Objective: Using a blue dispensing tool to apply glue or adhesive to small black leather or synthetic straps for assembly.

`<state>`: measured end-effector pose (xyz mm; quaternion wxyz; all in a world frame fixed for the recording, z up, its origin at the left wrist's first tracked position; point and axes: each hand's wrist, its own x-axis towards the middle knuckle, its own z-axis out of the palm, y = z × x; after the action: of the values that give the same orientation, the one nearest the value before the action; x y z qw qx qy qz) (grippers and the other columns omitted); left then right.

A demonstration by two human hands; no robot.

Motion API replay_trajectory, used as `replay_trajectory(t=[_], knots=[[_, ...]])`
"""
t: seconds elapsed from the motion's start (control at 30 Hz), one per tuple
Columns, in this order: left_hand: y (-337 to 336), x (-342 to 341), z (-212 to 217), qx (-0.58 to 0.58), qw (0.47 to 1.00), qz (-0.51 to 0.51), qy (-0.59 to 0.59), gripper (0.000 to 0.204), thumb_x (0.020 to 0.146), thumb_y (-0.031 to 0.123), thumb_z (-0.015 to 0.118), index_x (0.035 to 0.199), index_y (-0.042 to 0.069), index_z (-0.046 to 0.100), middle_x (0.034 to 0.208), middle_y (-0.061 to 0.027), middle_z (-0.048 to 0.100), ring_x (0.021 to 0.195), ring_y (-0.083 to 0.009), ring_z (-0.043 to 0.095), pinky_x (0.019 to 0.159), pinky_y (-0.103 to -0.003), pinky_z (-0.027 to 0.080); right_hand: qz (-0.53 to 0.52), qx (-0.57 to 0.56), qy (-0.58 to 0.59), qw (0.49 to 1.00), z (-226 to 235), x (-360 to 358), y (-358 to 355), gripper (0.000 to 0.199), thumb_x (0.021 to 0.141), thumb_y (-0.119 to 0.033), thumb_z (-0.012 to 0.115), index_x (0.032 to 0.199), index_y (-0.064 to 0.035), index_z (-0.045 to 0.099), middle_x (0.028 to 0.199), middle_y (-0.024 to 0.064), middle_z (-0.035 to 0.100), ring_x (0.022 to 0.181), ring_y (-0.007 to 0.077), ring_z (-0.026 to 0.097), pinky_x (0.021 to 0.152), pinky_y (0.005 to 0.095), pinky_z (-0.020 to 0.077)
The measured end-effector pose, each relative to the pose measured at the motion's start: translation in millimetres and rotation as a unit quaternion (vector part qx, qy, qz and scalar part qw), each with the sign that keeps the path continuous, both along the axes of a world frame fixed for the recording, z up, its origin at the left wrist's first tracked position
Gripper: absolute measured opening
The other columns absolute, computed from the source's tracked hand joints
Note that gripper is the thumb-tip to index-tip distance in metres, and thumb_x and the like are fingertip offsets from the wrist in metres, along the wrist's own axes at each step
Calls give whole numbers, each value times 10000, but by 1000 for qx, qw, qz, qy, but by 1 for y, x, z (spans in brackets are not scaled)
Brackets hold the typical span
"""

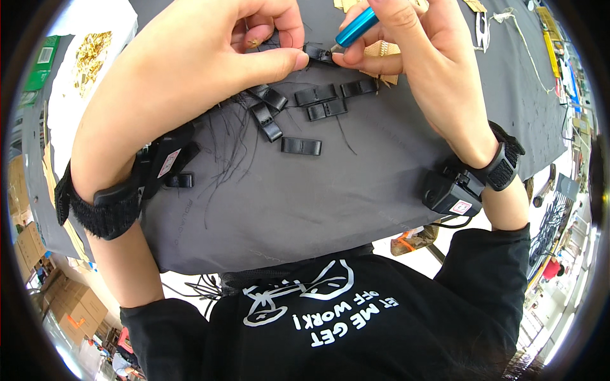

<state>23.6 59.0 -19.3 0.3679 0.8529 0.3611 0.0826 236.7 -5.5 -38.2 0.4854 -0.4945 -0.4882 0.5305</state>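
At the far side of the table, my left hand (213, 54) is closed, thumb and fingers pinching one end of a small black leather loop (318, 54). My right hand (429, 57) grips a shiny blue pen-like tool (357, 27), its thin metal tip slanting down to the loop's right end. A right fingertip also touches that end. Nearer to me lie several similar pieces, among them a stitched black loop (316, 94), another loop (265, 122) at an angle and a plain-faced one (301, 146). Loose black threads (232, 143) are scattered beside them.
Dark grey sheeting (305, 203) covers the table. A white bag with gold-coloured small parts (94, 60) stands at the left, near a green box (43, 62). Beneath my right hand is a brown cardboard piece (389, 77). White string (530, 60) trails at the far right.
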Motion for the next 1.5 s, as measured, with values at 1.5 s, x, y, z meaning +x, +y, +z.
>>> replay_trajectory(t=[1.5], knots=[[11,-12,-5,64,991,119,-9,186,954,199,717,942,26,650,722,94,387,679,-11,362,593,-214,294,18,117,36,992,-26,12,12,193,1115,-270,481,1158,-94,416,947,72,649,817,124,675,750,275,608]])
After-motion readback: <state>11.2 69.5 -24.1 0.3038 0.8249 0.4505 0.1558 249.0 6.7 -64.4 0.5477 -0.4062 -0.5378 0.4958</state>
